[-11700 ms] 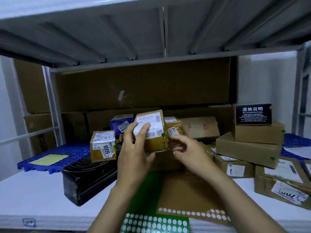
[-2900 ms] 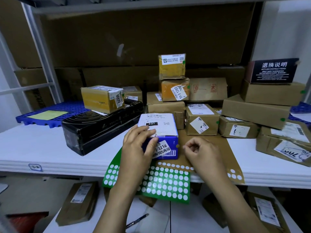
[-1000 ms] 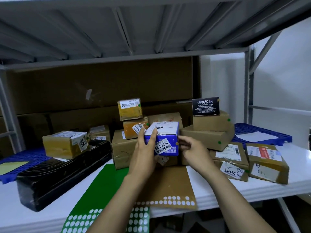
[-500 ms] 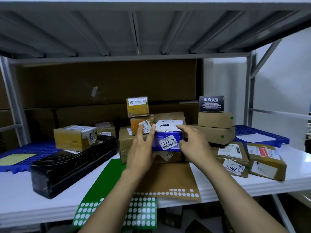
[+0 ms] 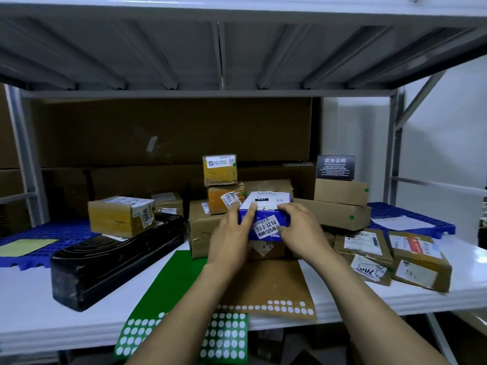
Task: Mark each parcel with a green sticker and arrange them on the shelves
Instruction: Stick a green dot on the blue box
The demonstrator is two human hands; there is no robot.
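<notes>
Grey steel racking fills the wall ahead, and at waist height runs a white shelf board (image 5: 31, 306) crowded with post. From over the person's shoulder, the blue parcel (image 5: 266, 202) sits at the centre of the pile, on or just above a brown carton (image 5: 263, 250); I cannot tell whether its weight has landed. The left hand (image 5: 232, 233) clasps its left end, thumb up the front and fingers round the side. The right hand (image 5: 300, 230) has its fingers curled over the top edge and its thumb on the front label. I judge this to be the arranging step. No green dot shows on the faces I can see, so I cannot say whether the parcel is marked. The next move calls for seating it squarely so it does not slide off the smaller carton. Then both hands would let go and turn to an unmarked parcel and the green sticker sheet (image 5: 171, 280), which lies flat at the front edge. Counted: two hands, two sheets (the green one and a brown sheet (image 5: 276, 285) beside it) and two blue plastic mats (image 5: 52, 230). There is one long black box (image 5: 113, 254) with one yellow-taped parcel (image 5: 118, 219) on top. I make it roughly fifteen parcels in all, some half hidden, and three green dots show plainly.
</notes>
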